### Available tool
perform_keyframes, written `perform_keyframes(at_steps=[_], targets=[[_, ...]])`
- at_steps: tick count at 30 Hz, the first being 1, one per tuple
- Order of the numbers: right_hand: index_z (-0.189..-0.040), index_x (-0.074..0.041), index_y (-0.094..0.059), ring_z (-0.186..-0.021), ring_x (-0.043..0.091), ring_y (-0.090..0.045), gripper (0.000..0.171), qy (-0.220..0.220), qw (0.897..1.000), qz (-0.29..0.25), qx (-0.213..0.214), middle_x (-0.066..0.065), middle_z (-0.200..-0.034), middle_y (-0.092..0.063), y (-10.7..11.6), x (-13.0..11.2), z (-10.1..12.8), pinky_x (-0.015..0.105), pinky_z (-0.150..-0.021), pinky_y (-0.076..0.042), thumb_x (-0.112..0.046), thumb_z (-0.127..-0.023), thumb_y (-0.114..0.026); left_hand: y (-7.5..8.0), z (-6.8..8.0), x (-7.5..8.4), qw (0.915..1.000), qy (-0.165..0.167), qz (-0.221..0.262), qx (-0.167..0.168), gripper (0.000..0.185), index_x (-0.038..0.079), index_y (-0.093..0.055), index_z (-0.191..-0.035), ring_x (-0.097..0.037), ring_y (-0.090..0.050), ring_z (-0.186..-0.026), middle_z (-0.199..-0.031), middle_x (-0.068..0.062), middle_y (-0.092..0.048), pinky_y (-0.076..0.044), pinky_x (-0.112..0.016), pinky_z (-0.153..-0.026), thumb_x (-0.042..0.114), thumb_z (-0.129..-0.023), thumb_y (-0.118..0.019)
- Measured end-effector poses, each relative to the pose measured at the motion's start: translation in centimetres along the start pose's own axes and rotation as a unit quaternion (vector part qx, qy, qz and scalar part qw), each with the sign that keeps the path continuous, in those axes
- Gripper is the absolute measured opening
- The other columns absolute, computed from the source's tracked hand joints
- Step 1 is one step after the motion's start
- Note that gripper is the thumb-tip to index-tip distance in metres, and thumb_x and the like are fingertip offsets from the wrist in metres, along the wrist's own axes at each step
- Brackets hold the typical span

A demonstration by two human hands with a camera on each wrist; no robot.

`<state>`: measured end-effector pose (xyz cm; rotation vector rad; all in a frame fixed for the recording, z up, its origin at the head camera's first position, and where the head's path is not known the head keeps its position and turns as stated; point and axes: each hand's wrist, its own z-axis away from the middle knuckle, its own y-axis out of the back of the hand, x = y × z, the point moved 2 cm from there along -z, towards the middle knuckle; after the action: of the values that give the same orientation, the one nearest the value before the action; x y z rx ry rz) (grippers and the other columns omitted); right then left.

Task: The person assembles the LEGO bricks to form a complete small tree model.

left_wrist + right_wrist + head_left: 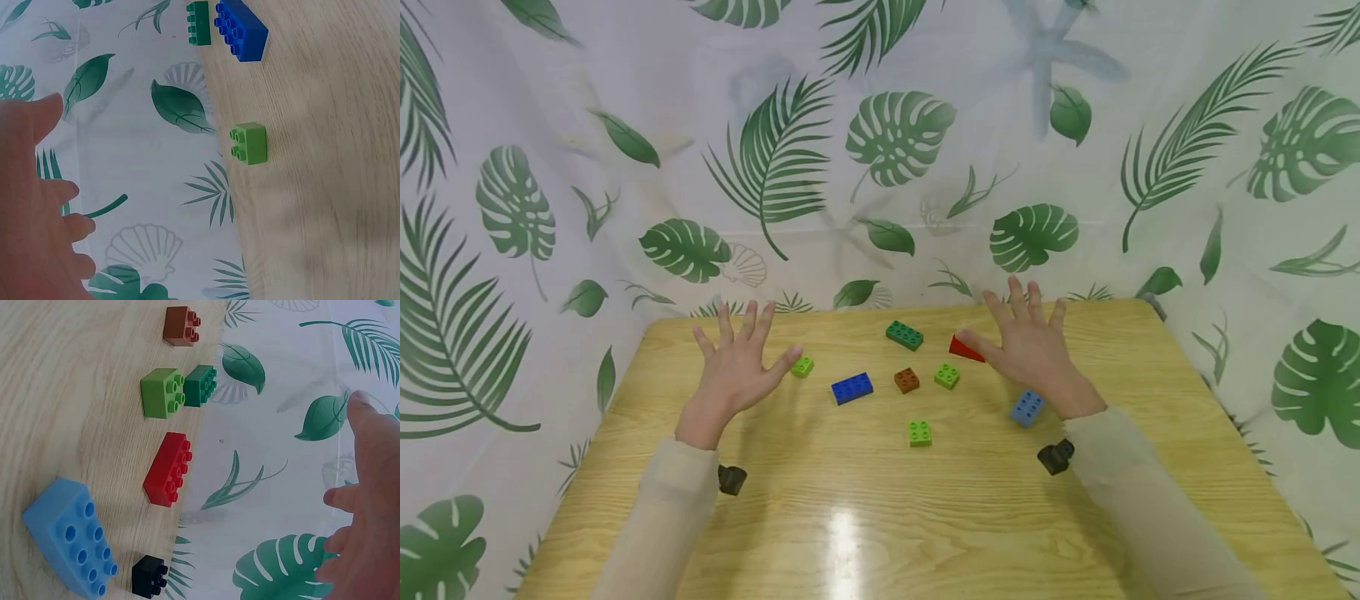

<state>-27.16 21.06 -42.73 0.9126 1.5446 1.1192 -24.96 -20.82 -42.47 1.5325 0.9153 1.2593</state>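
Observation:
My left hand (735,371) is spread above the table's left side, fingers straight, holding nothing. Just beyond its thumb lies a lime green brick (803,367). My right hand (1033,350) hovers spread and bare over the right side, partly covering a red brick (966,348). Near that wrist lies a light blue brick (1027,408). Between the hands are a dark blue brick (852,388), a brown brick (907,380), a dark green brick (905,335) and two more lime green bricks, one farther back (947,376) and one nearer (919,433). The right wrist view also shows a black brick (149,576).
The bricks stand apart on a light wooden table (820,533). A white leaf-patterned cloth (925,233) hangs behind the table's back edge and along both sides. Small black devices sit at the left wrist (731,479) and the right wrist (1056,457).

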Motion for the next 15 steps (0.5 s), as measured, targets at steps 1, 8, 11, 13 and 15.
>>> perform_keyframes(at_steps=[1, 8, 11, 13, 15], targets=[[-0.169, -0.017, -0.022, -0.161, 0.053, 0.006, 0.093, 0.001, 1.000, 0.001, 0.000, 0.026, -0.175, -0.001, 0.0, 0.0, 0.0, 0.082, -0.117, 0.008, -0.077, -0.101, -0.039, -0.1, 0.0, 0.0, 1.0000, -0.003, 0.005, 0.000, 0.091, 0.020, -0.009, -0.171, -0.052, 0.015, -0.159, -0.177, -0.020, -0.006, 0.012, -0.083, -0.114, 0.070, -0.103, -0.041], [-0.169, -0.014, -0.024, -0.160, 0.054, -0.004, 0.090, 0.018, 1.000, -0.008, 0.005, 0.029, -0.174, -0.009, -0.6, -0.5, 0.2, 0.081, -0.119, 0.001, -0.070, -0.103, -0.047, -0.7, -0.1, 0.2, 0.9975, -0.037, 0.060, 0.001, 0.087, 0.017, -0.016, -0.171, -0.055, -0.003, -0.160, -0.176, -0.023, -0.012, 0.002, -0.084, -0.116, 0.063, -0.104, -0.050], [-0.167, -0.009, -0.026, -0.160, 0.054, -0.009, 0.087, 0.034, 0.999, -0.024, 0.006, 0.031, -0.173, -0.013, -0.9, -0.8, 0.3, 0.079, -0.121, -0.004, -0.062, -0.104, -0.054, -1.0, -0.2, 0.2, 0.9960, -0.046, 0.077, 0.000, 0.086, 0.019, -0.017, -0.171, -0.054, -0.008, -0.160, -0.175, -0.023, -0.014, -0.003, -0.082, -0.119, 0.061, -0.105, -0.051], [-0.166, -0.006, -0.030, -0.160, 0.053, -0.011, 0.084, 0.045, 0.998, -0.043, 0.006, 0.031, -0.172, -0.017, -1.0, -1.0, 0.5, 0.077, -0.122, -0.006, -0.056, -0.105, -0.058, -1.1, -0.2, 0.2, 0.9945, -0.049, 0.093, -0.002, 0.085, 0.019, -0.017, -0.171, -0.053, -0.013, -0.160, -0.174, -0.024, -0.017, -0.009, -0.078, -0.121, 0.059, -0.105, -0.053], [-0.163, -0.003, -0.034, -0.159, 0.053, -0.013, 0.081, 0.054, 0.996, -0.068, 0.004, 0.031, -0.171, -0.019, -1.2, -1.1, 0.6, 0.075, -0.124, -0.009, -0.052, -0.105, -0.061, -1.2, -0.2, 0.1, 0.9928, -0.047, 0.110, -0.004, 0.084, 0.019, -0.019, -0.170, -0.052, -0.019, -0.159, -0.174, -0.024, -0.020, -0.016, -0.074, -0.123, 0.056, -0.105, -0.056]])
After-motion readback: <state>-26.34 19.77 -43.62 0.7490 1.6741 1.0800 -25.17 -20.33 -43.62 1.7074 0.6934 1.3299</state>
